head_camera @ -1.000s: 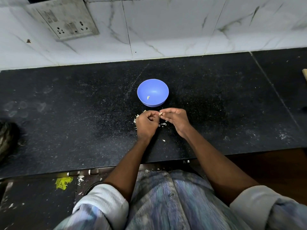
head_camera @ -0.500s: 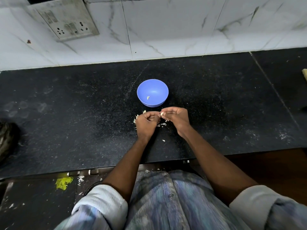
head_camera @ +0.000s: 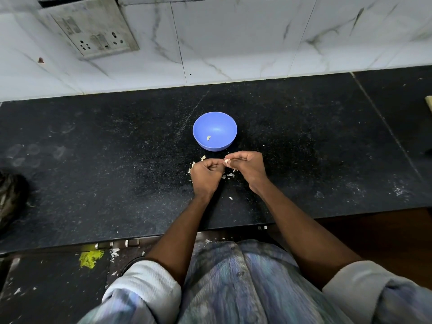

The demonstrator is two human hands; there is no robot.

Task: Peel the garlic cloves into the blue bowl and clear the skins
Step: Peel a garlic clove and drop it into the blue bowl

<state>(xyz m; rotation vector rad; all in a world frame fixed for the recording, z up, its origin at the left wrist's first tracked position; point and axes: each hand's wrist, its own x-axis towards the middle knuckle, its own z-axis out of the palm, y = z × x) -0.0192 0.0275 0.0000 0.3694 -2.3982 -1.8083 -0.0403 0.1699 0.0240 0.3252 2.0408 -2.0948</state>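
while both hands point(head_camera: 230, 167) pinch one small, slick clove point(head_camera: 226, 161) near the bench's front edge, its papery skin looks fragile.

— Bare below the elbows, both forearms, down to the left hand point(head_camera: 207, 174) and right hand point(head_camera: 249, 168).

— Behind them, sleeves point(head_camera: 142, 286) rolled into thick pale cuffs; washed-out blue-violet streaked shirt point(head_camera: 236, 288), dark buttons down the front.
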